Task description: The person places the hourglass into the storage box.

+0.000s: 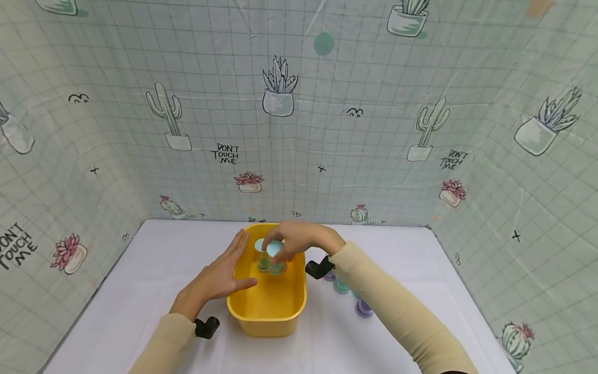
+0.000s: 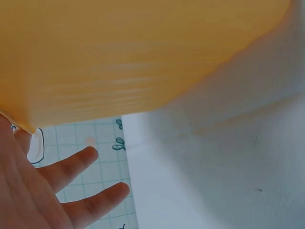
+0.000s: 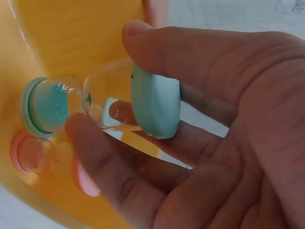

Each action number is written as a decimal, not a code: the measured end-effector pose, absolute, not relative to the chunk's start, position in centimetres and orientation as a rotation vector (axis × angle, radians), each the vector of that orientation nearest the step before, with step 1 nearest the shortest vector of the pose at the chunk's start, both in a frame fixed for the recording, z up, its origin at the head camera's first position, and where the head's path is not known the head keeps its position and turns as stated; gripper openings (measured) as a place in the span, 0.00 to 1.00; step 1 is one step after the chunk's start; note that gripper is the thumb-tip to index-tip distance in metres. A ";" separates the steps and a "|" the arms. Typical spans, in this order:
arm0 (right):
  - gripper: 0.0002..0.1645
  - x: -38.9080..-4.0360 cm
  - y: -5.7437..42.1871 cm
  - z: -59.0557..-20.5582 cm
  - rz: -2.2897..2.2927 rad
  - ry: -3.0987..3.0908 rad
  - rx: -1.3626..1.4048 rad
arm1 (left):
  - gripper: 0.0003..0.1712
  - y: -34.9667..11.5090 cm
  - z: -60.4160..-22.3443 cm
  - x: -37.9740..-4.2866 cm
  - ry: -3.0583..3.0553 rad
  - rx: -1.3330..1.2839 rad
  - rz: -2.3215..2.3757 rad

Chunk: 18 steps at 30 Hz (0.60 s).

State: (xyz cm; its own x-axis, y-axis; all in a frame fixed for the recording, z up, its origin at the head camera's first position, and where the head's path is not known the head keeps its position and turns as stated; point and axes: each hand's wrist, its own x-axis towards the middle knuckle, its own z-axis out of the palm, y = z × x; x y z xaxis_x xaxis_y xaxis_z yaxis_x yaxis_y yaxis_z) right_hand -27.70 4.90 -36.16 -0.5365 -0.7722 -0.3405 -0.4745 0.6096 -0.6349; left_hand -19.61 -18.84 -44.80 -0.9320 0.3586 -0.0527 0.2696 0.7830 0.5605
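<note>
My right hand (image 1: 298, 240) is over the far part of a yellow plastic bin (image 1: 266, 318). Its thumb and fingers grip a clear sand timer (image 3: 155, 105) by the mint end cap, with teal sand at the far end. Beside it in the bin stands another timer with a pale top (image 1: 260, 244). A pink-capped timer (image 3: 29, 153) shows behind the fingers in the right wrist view. My left hand (image 1: 220, 275) rests at the bin's left rim, fingers extended and thumb reaching over the edge. In the left wrist view, two fingers (image 2: 97, 205) spread beside the bin's outer wall.
Right of the bin, partly under my right forearm, several more timers lie on the white table (image 1: 154, 291), among them a purple one (image 1: 364, 308) and a green one (image 1: 341, 285). A cactus-print cloth (image 1: 280, 145) hangs around the table's back and sides.
</note>
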 end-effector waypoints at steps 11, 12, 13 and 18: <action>0.22 -27.9 3.2 -38.9 -0.605 2.199 -0.949 | 0.66 -19.0 -44.9 -19.6 2.824 0.544 0.862; 0.22 -28.0 3.0 -39.2 -0.584 2.203 -0.964 | 0.66 -19.0 -44.9 -19.7 2.820 0.548 0.865; 0.22 -28.0 2.9 -39.4 -0.567 2.205 -0.980 | 0.67 -19.0 -45.0 -19.7 2.816 0.547 0.867; 0.24 -28.1 2.3 -40.2 -0.502 2.209 -1.019 | 0.68 -18.9 -44.9 -19.8 2.799 0.545 0.889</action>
State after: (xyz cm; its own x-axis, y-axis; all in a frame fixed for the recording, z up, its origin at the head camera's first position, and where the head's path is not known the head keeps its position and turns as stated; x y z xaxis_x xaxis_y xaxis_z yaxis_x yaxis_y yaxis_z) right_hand -28.11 2.26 -40.18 -0.4900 -0.7772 -0.3948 -0.5305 0.6253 -0.5724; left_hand -19.78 -18.94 -44.89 -0.9218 0.3859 -0.0364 0.2942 0.7577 0.5825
